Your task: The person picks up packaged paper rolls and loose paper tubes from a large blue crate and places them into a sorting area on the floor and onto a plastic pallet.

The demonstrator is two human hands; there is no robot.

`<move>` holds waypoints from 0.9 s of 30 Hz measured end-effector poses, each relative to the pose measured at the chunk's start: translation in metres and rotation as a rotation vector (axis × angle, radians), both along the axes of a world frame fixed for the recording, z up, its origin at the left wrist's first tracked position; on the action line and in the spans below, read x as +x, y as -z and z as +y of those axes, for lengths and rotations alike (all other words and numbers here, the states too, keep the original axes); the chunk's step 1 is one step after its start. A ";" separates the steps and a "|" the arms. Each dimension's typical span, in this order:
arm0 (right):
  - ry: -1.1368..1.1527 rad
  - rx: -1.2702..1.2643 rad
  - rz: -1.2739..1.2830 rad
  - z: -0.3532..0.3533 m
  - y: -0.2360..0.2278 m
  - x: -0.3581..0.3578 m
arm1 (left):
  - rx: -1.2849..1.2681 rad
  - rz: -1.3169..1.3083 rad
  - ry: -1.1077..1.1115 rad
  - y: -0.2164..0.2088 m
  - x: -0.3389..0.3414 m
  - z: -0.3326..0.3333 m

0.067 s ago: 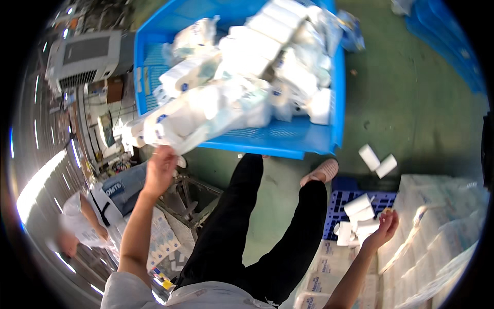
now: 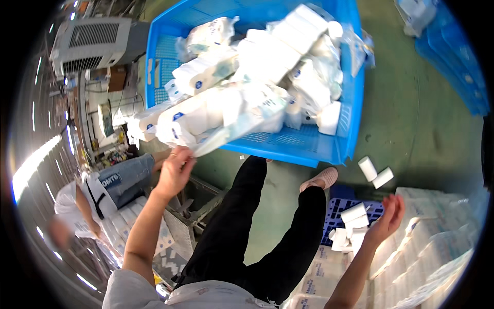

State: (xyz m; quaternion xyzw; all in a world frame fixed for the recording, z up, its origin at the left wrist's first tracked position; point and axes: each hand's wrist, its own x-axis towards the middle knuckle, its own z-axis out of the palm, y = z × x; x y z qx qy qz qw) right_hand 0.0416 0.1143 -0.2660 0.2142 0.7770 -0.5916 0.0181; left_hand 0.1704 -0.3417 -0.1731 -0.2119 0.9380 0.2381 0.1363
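Note:
My left hand (image 2: 176,172) pinches the loose near end of a clear plastic bag of white paper rolls (image 2: 198,116). That bag leans over the near left rim of a large blue crate (image 2: 309,156), partly inside it. More wrapped white rolls (image 2: 278,44) are heaped in the crate behind it. My right hand (image 2: 386,219) is empty, its fingers apart and raised, over the lower right. Close by it are loose white rolls (image 2: 355,216) on a dark blue plastic pallet (image 2: 334,208) and plastic-wrapped packs (image 2: 437,237).
Two loose white rolls (image 2: 374,172) lie on the green floor. More blue crates (image 2: 453,56) stand at the far right. At the left are a metal-sided bin (image 2: 180,226), a grey air cooler (image 2: 92,41) and another person (image 2: 95,203) bending over wrapped rolls.
The whole view has shifted a little, so the crate sits further right. My right hand has risen slightly with its fingers stretched up. My left hand stays at the bag's end.

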 end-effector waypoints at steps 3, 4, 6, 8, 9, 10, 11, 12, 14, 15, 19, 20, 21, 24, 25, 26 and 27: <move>-0.529 -0.284 0.087 -0.168 -0.051 -0.067 | -0.018 0.130 0.077 -0.002 0.000 -0.013; -0.768 -0.293 0.057 -0.224 -0.056 -0.073 | -0.001 0.121 0.047 -0.010 0.007 -0.017; -1.132 -0.405 0.089 -0.329 -0.046 -0.062 | 0.015 0.145 0.060 -0.011 0.014 -0.029; -1.453 -0.333 0.196 -0.410 -0.031 -0.033 | 0.040 0.115 0.100 -0.012 0.019 -0.040; -1.580 -0.237 0.268 -0.435 -0.025 -0.023 | 0.082 0.108 0.145 -0.006 0.015 -0.046; -1.638 -0.178 0.152 -0.454 -0.027 -0.018 | 0.084 0.160 0.146 -0.003 0.008 -0.049; -1.692 -0.130 0.030 -0.471 -0.031 -0.011 | 0.058 0.165 0.142 -0.003 0.008 -0.057; -1.738 -0.077 -0.093 -0.484 -0.033 -0.005 | 0.033 0.170 0.142 -0.002 0.007 -0.069; -1.767 -0.135 -0.141 -0.494 -0.028 0.003 | 0.061 0.124 0.196 0.000 0.021 -0.088; -1.776 -0.163 -0.165 -0.499 -0.026 0.006 | 0.049 0.116 0.188 0.002 0.029 -0.092; -1.694 -0.421 -0.389 -0.519 -0.021 0.013 | -0.002 0.097 0.172 0.006 0.034 -0.107; -1.547 -0.702 -0.604 -0.519 -0.007 0.015 | -0.021 0.087 0.164 0.004 0.035 -0.114; -1.534 -0.688 -0.693 -0.517 0.005 0.012 | -0.037 0.092 0.171 0.004 0.037 -0.123; -1.631 -0.574 -0.651 -0.511 0.042 0.019 | -0.064 0.076 0.201 0.000 0.038 -0.140; -1.712 -0.485 -0.386 -0.519 0.026 0.036 | -0.053 0.055 0.207 -0.001 0.043 -0.142; -1.701 -0.380 -0.406 -0.531 0.017 0.038 | -0.041 0.054 0.222 -0.001 0.041 -0.143; -1.687 -0.274 -0.422 -0.542 0.015 0.039 | -0.031 0.057 0.239 0.001 0.038 -0.145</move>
